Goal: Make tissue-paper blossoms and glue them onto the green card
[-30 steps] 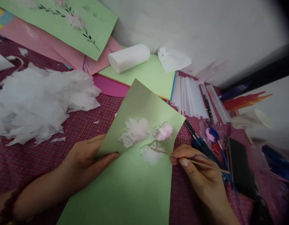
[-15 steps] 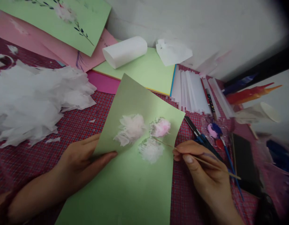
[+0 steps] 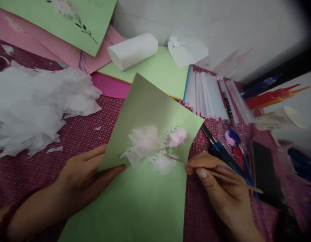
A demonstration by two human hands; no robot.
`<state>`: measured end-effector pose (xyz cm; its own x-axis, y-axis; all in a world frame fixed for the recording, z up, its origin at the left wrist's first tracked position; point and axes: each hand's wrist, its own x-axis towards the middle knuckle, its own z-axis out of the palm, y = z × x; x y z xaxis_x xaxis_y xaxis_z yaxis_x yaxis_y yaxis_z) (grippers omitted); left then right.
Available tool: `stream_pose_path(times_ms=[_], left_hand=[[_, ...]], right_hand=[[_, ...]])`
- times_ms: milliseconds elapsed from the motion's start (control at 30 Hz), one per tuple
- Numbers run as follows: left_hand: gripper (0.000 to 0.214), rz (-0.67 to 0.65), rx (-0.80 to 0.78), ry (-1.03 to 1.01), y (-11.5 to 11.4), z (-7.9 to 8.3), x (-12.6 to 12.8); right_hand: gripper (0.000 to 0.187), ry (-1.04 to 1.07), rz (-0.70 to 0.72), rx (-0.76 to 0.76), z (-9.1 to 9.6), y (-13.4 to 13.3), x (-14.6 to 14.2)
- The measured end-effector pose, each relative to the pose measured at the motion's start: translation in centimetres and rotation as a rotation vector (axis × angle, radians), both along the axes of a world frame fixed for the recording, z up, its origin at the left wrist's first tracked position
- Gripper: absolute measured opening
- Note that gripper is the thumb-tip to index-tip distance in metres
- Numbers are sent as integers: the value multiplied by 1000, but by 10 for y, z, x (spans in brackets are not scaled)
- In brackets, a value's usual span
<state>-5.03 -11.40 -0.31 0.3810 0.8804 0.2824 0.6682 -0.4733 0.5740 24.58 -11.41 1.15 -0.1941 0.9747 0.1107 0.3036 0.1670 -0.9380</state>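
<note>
My left hand (image 3: pixel 87 174) grips the left edge of a light green paper sheet (image 3: pixel 142 198), thumb on top, lifting its far end off the table. Three fluffy tissue flowers sit on the sheet: a pale pink one (image 3: pixel 142 143), a brighter pink one (image 3: pixel 177 136) and a white one (image 3: pixel 162 164). My right hand (image 3: pixel 218 188) pinches a thin wooden stick (image 3: pixel 221 174), its tip touching the sheet beside the white flower.
A heap of white tissue scraps (image 3: pixel 36 104) lies at the left on the red checked cloth (image 3: pixel 79 134). Behind are pink and green papers (image 3: pixel 155 69), a white paper roll (image 3: pixel 132 50), folded white strips (image 3: pixel 208 97), brushes and scissors (image 3: pixel 221 148), and a dark phone (image 3: pixel 264 171) at right.
The sheet's far end has tilted up a little more and the flowers have shifted slightly. My right hand and the stick stay at the flowers.
</note>
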Motion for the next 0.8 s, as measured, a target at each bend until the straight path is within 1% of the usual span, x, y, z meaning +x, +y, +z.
stream_pose_path(times_ms=[100,200,300,467,600,667,800], left_hand=[[7,14,-11,-8,0,-3,-1],[8,10,-29,-13,0,-5,-2],[10,0,-23,2,1,-2,0],[13,-27,0,-23,-1,3,1],[17,-36,-39,-27,-2,-1,-1],[16,-38,-32,-14,-2,-3,-2],[15,-20,-35,-13,-3,-4,-2]], right_hand=[[15,106,-124,-4,-3,-2,4],[17,181,-183,-68,-8,-1,8],[15,172,-162,-122,-13,2,10],[12,123,-138,-133,-16,8,9],[12,116,-199,-105,-18,10,8],[10,128,-224,-84,-17,10,7],[10,157,-196,-96,-14,8,6]])
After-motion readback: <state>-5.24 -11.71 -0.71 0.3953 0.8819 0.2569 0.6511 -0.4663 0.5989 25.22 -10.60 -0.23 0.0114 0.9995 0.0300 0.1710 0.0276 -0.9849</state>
